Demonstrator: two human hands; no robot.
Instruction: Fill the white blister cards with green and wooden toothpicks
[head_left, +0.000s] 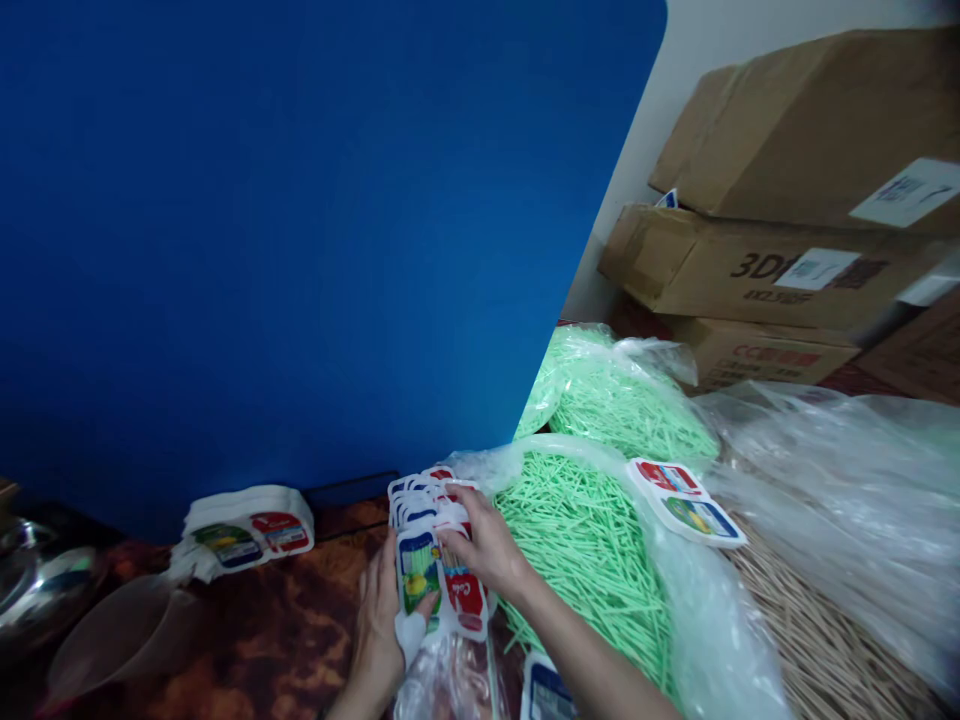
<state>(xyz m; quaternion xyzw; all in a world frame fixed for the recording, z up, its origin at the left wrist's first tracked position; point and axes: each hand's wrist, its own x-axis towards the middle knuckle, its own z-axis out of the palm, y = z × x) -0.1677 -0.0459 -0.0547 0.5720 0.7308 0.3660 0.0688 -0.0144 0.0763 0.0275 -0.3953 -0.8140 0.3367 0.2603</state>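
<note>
A fanned stack of printed cards point(420, 570) with red "Cola" and green-yellow panels is between my hands, over clear plastic wrapping. My left hand point(379, 630) grips the stack's left edge, thumb across the front card; something white is around or beside that thumb. From the right, my right hand point(487, 545) closes its thumb and fingers on the upper cards, its fingertips partly hidden among them. Directly right of the stack lies an open plastic bag of light green sticks point(581, 550). Another printed card point(686, 502) rests on the bag's right edge.
A neat card stack point(251, 530) and a translucent scoop-like container point(124, 635) lie left, near a shiny metal bowl point(45, 580). A blue panel point(337, 230) rises in front. Brown sticks point(817, 630) and cardboard boxes point(780, 260) are at right.
</note>
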